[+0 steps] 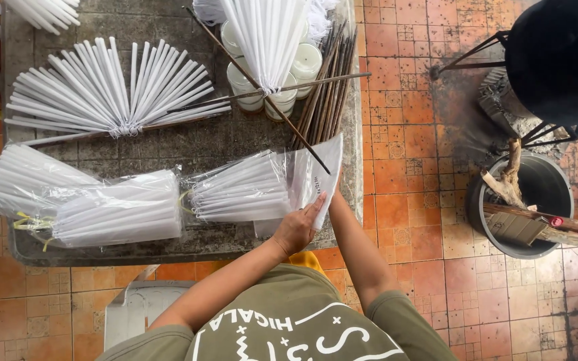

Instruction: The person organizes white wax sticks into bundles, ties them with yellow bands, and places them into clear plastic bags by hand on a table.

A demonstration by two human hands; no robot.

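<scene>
— What did the hands have hold of?

— The left hand (299, 227) lay flat, fingers spread, pressed on the open end of a clear plastic bag of white candles (249, 188). It was holding the bag down more than gripping it. The right hand was tucked under the bag's loose flap, so I could not tell whether it was closed on anything; only the forearm (356, 247) showed.

— And where was that bag?

— At the near edge of the stone slab (235, 144), candles pointing left, the mouth not yet closed as far as I could judge.

— How far along did the packing look?

— Partway, I would say. Two filled bags (81, 200) lay beside it to the left (one with a yellow tie showing). Beyond them a fan of loose candles (115, 90) hung from a thin rod and another bunch (269, 40) stood behind, both unbagged. Short stubby white candles (249, 83) and a bundle of dark sticks (329, 87) sat at the far end.

— Anything off the slab?

— A dark bucket with firewood (533, 200) on the tiled floor, to the right.
</scene>
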